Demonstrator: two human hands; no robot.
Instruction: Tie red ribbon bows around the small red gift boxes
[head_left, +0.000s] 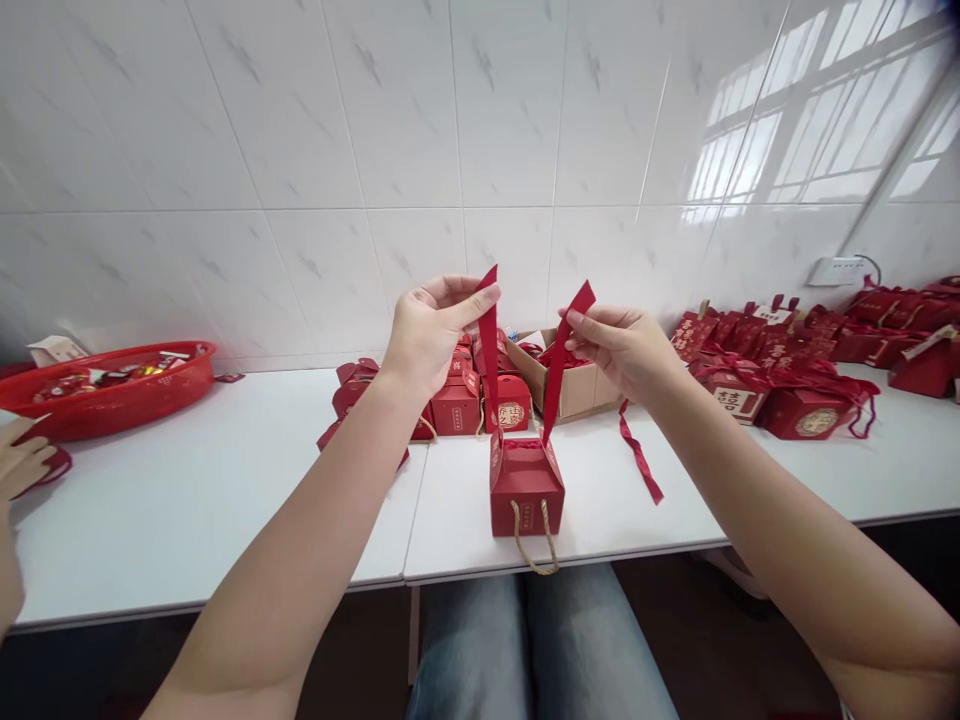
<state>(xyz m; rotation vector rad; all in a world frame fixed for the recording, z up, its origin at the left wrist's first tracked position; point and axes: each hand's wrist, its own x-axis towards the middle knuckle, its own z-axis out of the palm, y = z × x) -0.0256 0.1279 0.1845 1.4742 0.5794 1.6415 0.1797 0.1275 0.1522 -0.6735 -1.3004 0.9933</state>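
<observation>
A small red gift box (526, 487) with a rope handle stands near the front edge of the white table (225, 500). A red ribbon runs up from its top in two ends. My left hand (431, 330) pinches the left ribbon end (489, 345) above the box. My right hand (619, 345) pinches the right ribbon end (562, 350). Both ends are pulled upward and apart. A loose red ribbon (640, 455) lies on the table under my right forearm.
Several finished red boxes (457, 400) cluster behind, beside an open cardboard box (577, 385). More red boxes (795, 400) pile up at the right. A red basket (112, 390) sits at far left. Another person's hand (22, 460) shows at the left edge.
</observation>
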